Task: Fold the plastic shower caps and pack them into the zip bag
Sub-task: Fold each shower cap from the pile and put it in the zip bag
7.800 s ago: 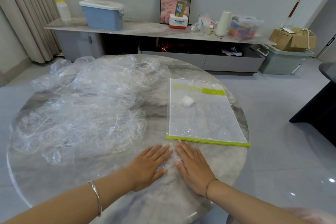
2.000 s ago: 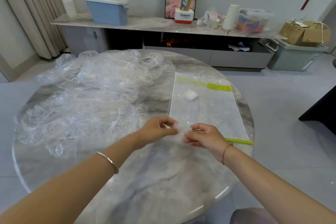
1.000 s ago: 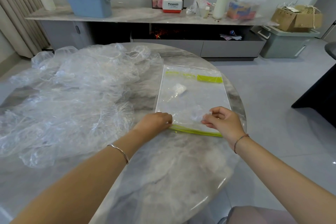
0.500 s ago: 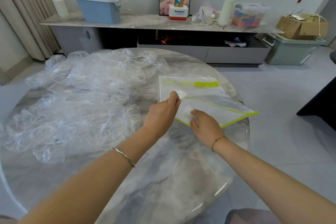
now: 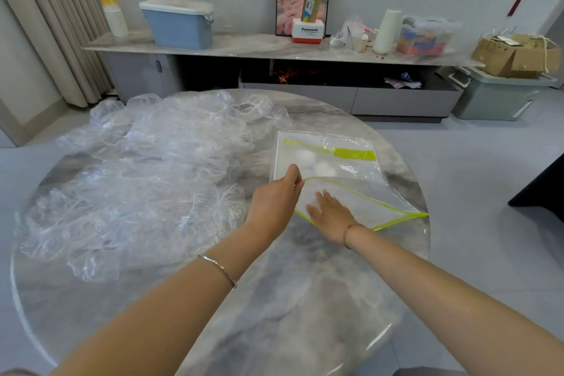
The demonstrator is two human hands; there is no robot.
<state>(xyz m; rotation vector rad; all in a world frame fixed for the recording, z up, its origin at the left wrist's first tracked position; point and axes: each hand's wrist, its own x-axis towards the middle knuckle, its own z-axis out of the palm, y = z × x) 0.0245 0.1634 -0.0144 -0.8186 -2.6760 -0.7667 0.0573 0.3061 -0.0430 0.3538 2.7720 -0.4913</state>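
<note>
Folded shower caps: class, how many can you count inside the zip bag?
2. One folded cap lies by the zip bag's far end, beside the green strip; the second cap sits just right of it, nearer. The right hand, inside the bag's mouth, may hide another.

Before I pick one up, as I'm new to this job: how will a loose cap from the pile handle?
Probably floppy: the caps lie crumpled in thin, see-through folds. Likely very light, since the pile stays puffy rather than flattening. One may drag its neighbours along, as the gathered rims overlap across the table.
</note>
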